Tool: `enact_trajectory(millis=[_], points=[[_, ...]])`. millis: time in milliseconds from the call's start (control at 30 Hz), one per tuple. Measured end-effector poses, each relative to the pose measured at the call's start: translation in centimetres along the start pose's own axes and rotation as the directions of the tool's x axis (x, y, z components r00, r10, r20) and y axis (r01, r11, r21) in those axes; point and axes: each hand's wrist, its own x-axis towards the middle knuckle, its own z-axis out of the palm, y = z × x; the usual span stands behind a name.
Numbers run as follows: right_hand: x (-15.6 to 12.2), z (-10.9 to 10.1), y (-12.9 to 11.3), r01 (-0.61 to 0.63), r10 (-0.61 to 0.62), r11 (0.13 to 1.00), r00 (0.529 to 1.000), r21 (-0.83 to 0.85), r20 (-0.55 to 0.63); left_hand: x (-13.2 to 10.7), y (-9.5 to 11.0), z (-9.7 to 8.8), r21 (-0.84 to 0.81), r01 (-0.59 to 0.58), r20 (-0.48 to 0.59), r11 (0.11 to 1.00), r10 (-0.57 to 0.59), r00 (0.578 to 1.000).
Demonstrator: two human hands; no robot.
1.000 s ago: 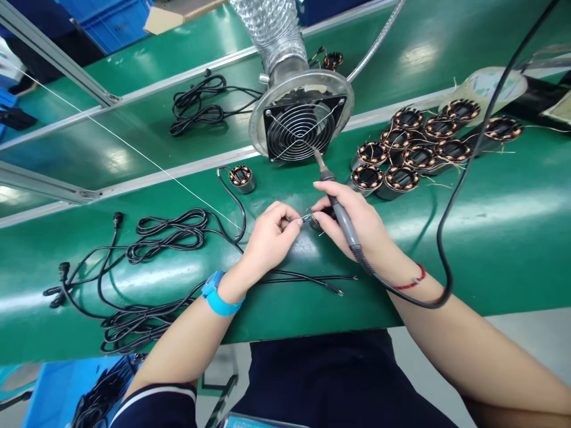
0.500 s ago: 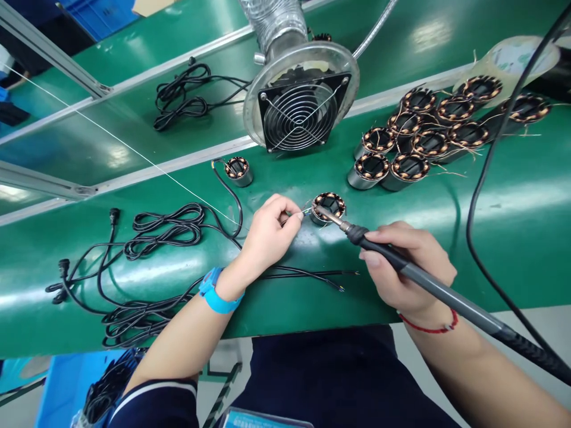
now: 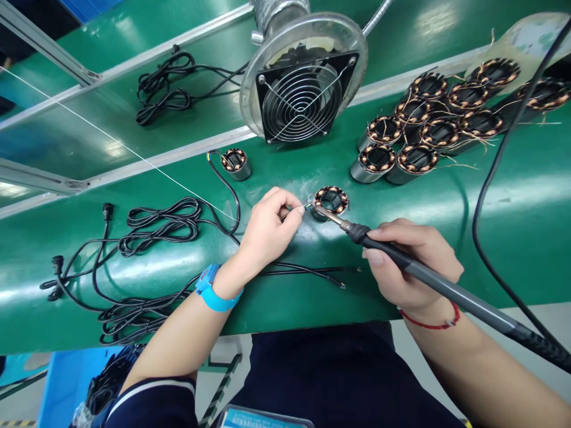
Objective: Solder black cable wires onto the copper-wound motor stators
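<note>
My right hand (image 3: 413, 261) grips a soldering iron (image 3: 428, 278) by its dark handle. The iron's metal tip reaches the near left rim of a motor stator (image 3: 331, 202) with copper windings, which stands upright on the green bench. Just left of that stator, my left hand (image 3: 274, 223) pinches the stripped end of a black cable (image 3: 307, 206), whose thin coloured wires meet the stator's leads near the tip. Whether the tip touches the wires is too small to tell. A second stator (image 3: 236, 163), joined to a black cable, stands farther left.
A round fume-extractor fan (image 3: 300, 107) hangs behind the stator. Several stators (image 3: 413, 163) stand grouped at the back right. Coiled black cables (image 3: 160, 226) lie on the left of the bench. The iron's cord (image 3: 479, 208) loops down the right side.
The soldering iron's tip has shifted slightly down the stator's left side, where the cable's wires now lie. The whole view has tilted a little; both grips stay the same.
</note>
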Motion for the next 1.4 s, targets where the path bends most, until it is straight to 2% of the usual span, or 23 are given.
enact_trajectory(millis=[200, 600, 800, 900, 1033, 1167, 1300, 1400], points=[[-0.3, 0.0, 0.2, 0.008, -0.008, 0.999, 1.000, 0.036, -0.005, 0.1, 0.0, 0.0, 0.019, -0.016, -0.010, 1.000, 0.017, 1.000], [-0.6, 0.0, 0.1, -0.072, 0.073, 0.997, 0.997, 0.020, -0.035, 0.1, 0.3, 0.1, 0.051, -0.021, -0.019, 0.999, 0.022, 1.000], [-0.6, 0.1, 0.3, -0.026, 0.027, 0.999, 0.999, 0.020, -0.024, 0.1, 0.4, 0.1, 0.056, -0.025, -0.024, 0.998, 0.026, 0.999], [-0.7, -0.1, 0.3, -0.058, 0.058, 0.998, 0.998, 0.012, -0.030, 0.2, 0.5, 0.0, 0.059, -0.023, -0.026, 0.998, 0.024, 0.999], [0.2, -0.6, -0.7, -0.158, 0.165, 0.984, 0.983, -0.076, 0.085, 0.2, 0.7, -0.1, 0.078, -0.035, -0.023, 0.996, 0.037, 0.999], [2.6, -0.7, -1.8, -0.250, 0.273, 0.961, 0.929, -0.122, 0.250, 0.3, 1.0, -0.1, 0.104, -0.044, -0.022, 0.994, 0.046, 0.999], [4.3, 0.2, -1.2, -0.163, 0.234, 0.964, 0.898, -0.212, 0.373, 0.3, 1.2, -0.2, 0.108, -0.048, -0.029, 0.993, 0.051, 0.998], [4.2, 1.1, -0.3, -0.112, 0.192, 0.969, 0.903, -0.221, 0.385, 0.3, 1.1, -0.2, 0.064, -0.027, -0.024, 0.998, 0.029, 0.999]])
